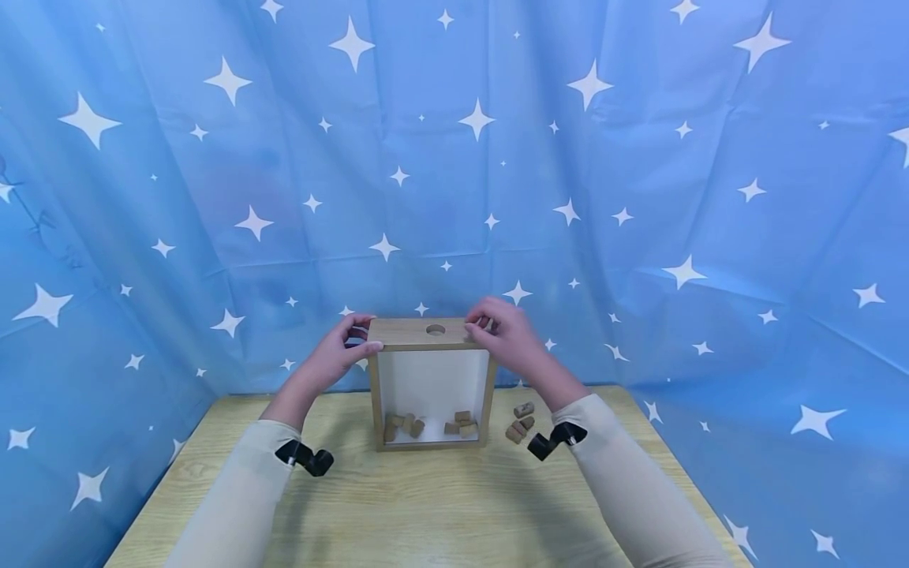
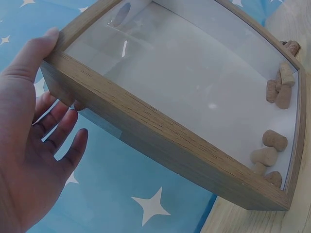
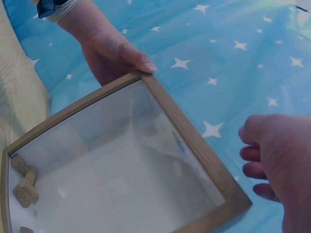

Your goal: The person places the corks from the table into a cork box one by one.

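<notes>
A wooden shadow box (image 1: 432, 446) with a clear front and a round hole (image 1: 435, 330) in its top stands upright on the table. Several corks (image 1: 408, 424) lie in its lower left, and more corks (image 1: 463, 418) in the lower right. My left hand (image 1: 339, 347) grips the upper left corner, thumb (image 2: 39, 48) on the front edge and fingers behind. At the top right edge hovers my right hand (image 1: 503, 331), its fingers (image 3: 255, 170) loosely curled. No object shows between them; part of the palm is hidden.
Loose corks (image 1: 521, 424) lie on the table (image 1: 419, 505) to the right of the box, near my right wrist camera (image 1: 557, 439). A blue curtain (image 1: 440, 197) with white stars hangs right behind the box and along both sides.
</notes>
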Action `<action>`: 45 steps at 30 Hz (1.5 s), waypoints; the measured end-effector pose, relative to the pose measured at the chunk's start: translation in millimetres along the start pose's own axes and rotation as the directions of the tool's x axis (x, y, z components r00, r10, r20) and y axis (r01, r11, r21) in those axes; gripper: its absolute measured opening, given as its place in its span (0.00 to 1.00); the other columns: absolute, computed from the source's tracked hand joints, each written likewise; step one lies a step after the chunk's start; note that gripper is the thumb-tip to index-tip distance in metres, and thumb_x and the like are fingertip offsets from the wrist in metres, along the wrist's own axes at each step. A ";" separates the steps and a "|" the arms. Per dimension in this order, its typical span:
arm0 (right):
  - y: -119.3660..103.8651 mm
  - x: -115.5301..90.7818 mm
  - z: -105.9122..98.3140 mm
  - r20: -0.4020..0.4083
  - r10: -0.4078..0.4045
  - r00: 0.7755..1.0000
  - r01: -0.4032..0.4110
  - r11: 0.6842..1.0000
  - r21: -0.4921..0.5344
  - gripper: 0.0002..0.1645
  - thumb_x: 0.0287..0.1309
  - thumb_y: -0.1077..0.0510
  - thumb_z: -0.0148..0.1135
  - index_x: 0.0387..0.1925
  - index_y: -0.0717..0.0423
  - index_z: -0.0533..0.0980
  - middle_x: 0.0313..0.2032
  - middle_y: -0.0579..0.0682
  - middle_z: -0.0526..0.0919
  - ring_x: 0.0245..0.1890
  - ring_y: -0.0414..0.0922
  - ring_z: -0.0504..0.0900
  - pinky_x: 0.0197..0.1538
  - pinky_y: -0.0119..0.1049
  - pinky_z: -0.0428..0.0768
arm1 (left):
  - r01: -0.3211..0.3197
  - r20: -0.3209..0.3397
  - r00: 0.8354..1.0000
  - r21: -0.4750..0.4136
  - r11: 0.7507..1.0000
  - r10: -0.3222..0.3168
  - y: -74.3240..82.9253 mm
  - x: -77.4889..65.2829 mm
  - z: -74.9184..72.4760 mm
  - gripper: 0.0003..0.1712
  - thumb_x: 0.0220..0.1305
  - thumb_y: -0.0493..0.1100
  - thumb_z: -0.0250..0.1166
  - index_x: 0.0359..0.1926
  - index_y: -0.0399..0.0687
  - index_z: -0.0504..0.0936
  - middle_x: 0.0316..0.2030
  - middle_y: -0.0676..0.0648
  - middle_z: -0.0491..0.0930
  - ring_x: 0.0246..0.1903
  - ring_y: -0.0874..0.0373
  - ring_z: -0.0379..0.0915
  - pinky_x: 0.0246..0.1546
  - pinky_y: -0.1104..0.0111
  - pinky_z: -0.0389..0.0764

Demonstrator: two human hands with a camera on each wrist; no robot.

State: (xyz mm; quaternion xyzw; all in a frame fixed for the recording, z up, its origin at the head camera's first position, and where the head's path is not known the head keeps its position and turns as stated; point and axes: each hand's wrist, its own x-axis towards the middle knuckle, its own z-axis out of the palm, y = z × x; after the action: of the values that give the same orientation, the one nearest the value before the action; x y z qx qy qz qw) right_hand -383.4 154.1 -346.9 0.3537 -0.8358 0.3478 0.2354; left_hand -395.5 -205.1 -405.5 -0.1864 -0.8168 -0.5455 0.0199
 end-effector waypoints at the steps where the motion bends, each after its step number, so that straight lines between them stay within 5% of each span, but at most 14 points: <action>1: -0.1 -3.6 -2.7 -0.016 0.004 1.000 -0.004 1.000 -0.001 0.02 0.74 0.64 0.70 0.43 0.58 0.88 0.40 0.45 0.86 0.40 0.42 0.83 0.43 0.40 0.85 | 0.001 -0.002 1.000 0.005 1.000 -0.001 0.2 0.0 0.1 0.43 0.76 0.61 0.73 0.81 0.51 0.66 0.70 0.37 0.68 0.70 0.37 0.68 0.67 0.42 0.76; 13: 27.3 -54.4 -19.1 -0.178 0.097 0.979 -0.086 0.994 0.067 0.04 0.72 0.68 0.72 0.40 0.57 0.88 0.36 0.48 0.85 0.35 0.44 0.81 0.39 0.39 0.83 | 0.005 -0.011 1.000 0.020 1.000 -0.005 2.1 -0.3 0.5 0.43 0.76 0.61 0.73 0.82 0.51 0.66 0.70 0.37 0.69 0.70 0.38 0.68 0.67 0.43 0.76; 27: 71.8 -115.3 -17.6 -0.044 0.311 0.949 -0.312 0.950 -0.015 0.02 0.75 0.61 0.72 0.44 0.56 0.87 0.39 0.46 0.84 0.37 0.45 0.81 0.40 0.37 0.82 | -0.006 -0.011 1.000 0.017 1.000 0.006 -2.3 0.9 0.2 0.43 0.76 0.60 0.73 0.81 0.50 0.67 0.70 0.37 0.69 0.69 0.38 0.68 0.65 0.45 0.76; 41: 100.1 -161.2 13.6 0.074 0.394 0.916 -0.394 0.919 -0.009 0.06 0.73 0.62 0.73 0.49 0.54 0.87 0.42 0.46 0.85 0.40 0.43 0.81 0.39 0.37 0.81 | -0.014 -0.006 1.000 0.028 0.999 0.015 -2.8 0.8 0.6 0.42 0.78 0.58 0.71 0.82 0.48 0.66 0.71 0.36 0.68 0.70 0.37 0.68 0.66 0.44 0.76; 45: 107.1 -168.9 24.5 0.140 0.394 0.908 -0.399 0.917 0.009 0.10 0.69 0.67 0.73 0.50 0.59 0.86 0.45 0.54 0.87 0.43 0.47 0.82 0.41 0.37 0.82 | -0.009 -0.006 1.000 0.030 1.000 0.010 -2.3 1.0 0.5 0.42 0.78 0.59 0.71 0.82 0.49 0.66 0.71 0.36 0.68 0.71 0.36 0.67 0.67 0.43 0.75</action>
State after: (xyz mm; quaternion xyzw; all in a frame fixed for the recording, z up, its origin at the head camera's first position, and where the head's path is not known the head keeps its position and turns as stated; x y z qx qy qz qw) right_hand -359.9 262.4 -515.3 0.2038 -0.8975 0.3792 0.0961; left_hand -397.1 -205.1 -407.4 -0.1884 -0.8240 -0.5336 0.0276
